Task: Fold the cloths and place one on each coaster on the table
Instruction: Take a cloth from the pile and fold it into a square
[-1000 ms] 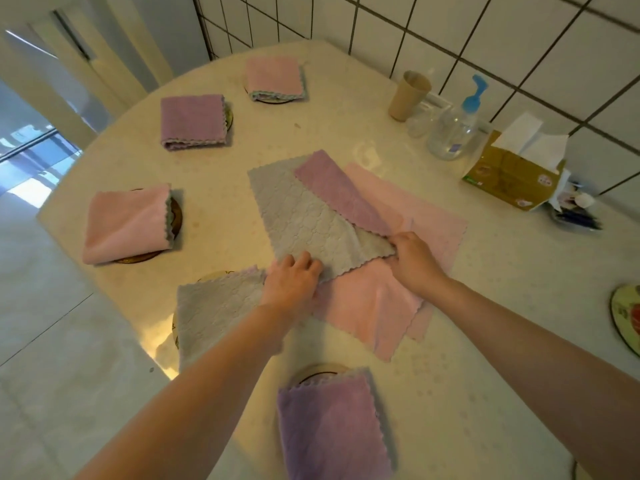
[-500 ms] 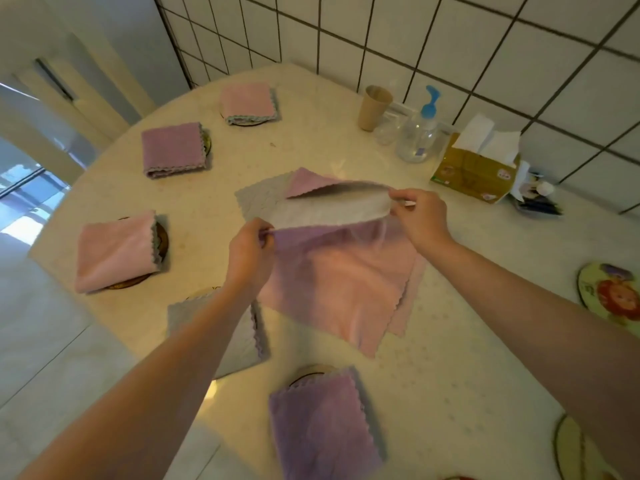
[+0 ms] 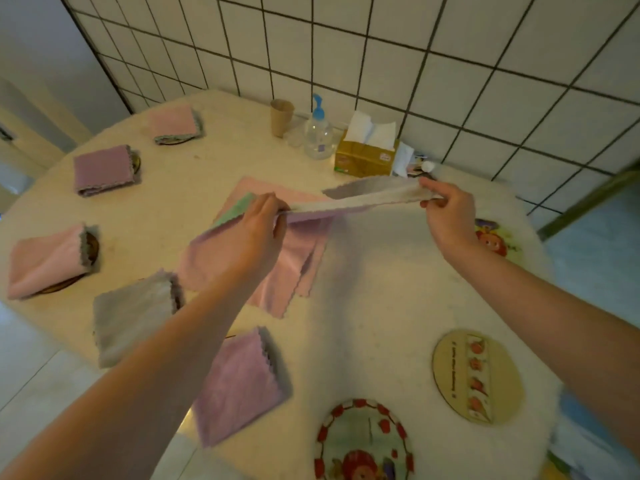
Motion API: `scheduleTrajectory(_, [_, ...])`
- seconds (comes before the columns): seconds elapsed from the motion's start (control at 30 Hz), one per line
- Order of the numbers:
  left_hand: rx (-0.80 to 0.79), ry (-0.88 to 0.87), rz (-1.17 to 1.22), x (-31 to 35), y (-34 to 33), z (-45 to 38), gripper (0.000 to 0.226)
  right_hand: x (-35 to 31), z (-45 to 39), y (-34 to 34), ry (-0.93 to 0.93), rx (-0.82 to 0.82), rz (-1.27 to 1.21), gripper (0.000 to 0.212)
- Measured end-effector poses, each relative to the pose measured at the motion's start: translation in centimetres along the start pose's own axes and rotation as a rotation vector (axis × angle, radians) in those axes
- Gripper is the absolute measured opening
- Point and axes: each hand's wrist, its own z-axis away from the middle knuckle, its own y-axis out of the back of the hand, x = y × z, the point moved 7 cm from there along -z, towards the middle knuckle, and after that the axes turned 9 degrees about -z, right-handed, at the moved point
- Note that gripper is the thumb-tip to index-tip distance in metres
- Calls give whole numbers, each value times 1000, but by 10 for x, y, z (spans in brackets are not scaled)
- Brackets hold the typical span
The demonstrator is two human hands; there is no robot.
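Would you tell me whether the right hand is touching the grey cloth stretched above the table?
Touching: the head view shows the right hand pinching one end of the grey cloth.

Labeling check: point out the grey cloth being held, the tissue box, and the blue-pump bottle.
grey cloth [image 3: 363, 199], head view, middle of the stretched strip between the hands.
tissue box [image 3: 363, 159], head view, front face.
pump bottle [image 3: 318, 138], head view, clear body.

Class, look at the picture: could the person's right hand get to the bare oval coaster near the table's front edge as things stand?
Probably yes. The oval coaster lies uncovered, with nothing standing between it and the right hand. But that hand grips the grey cloth together with the left hand.
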Motion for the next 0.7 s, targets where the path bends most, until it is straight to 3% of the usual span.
scheduleTrajectory(0.13, [-70,-1,3,70,-23,22,9,27,26,88,48,-43,166,20])
scheduleTrajectory(0.23, [-154,-26,-18,99,-49,72,9,73,67,123,55,-249,321,14])
scheduleTrajectory(0.33, [-392,-108,-61,113,-82,143,7,129,116,144,33,-440,422,10])
scheduleTrajectory(0.53, [-794,0,-67,115,-112,247,11,200,198,159,-22,-649,404,9])
scheduleTrajectory(0.7, [-919,157,-41,102,-119,260,3,208,222,158,-51,-777,312,5])
